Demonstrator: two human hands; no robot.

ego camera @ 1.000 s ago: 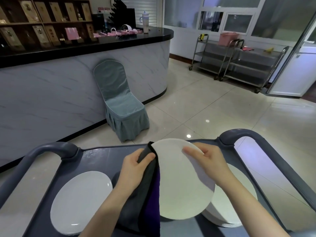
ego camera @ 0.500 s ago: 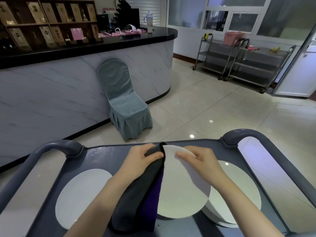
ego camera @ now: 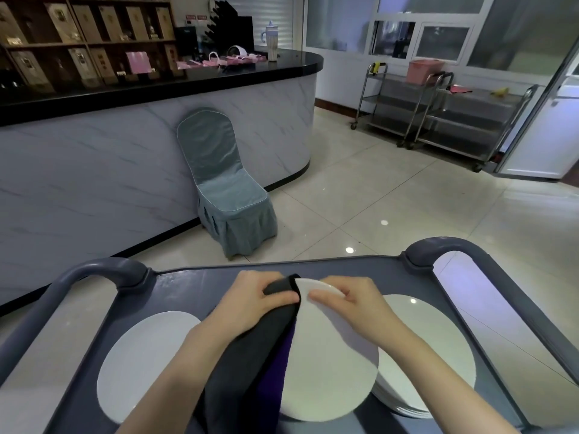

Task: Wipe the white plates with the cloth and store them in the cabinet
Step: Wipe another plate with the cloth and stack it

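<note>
Plate (ego camera: pixel 329 364) is held on a tilt above the cart (ego camera: pixel 194 286), its far rim pinched by the right hand (ego camera: pixel 354 305) with the thumb laid on the face and the fingers curled over the edge, so the surface is presented to the cloth. The cloth (ego camera: pixel 250 364), dark grey with a purple side, is gripped at that same top edge by the left hand (ego camera: pixel 253 305) and draped down over the plate's left part. It looks to be wrapped round the rim so that both faces can be rubbed at once. The wiping step is judged to be under way, and no cabinet can be picked out in view. The plate itself is plain white, round and smooth, dull in this light, with no mark or chip that can be made out. To its right a stack of plates (ego camera: pixel 438 355) sits on the cart, partly hidden under the held one. To the left a single plate (ego camera: pixel 141 364) lies flat — possibly the finished pile, though that cannot be told.
</note>
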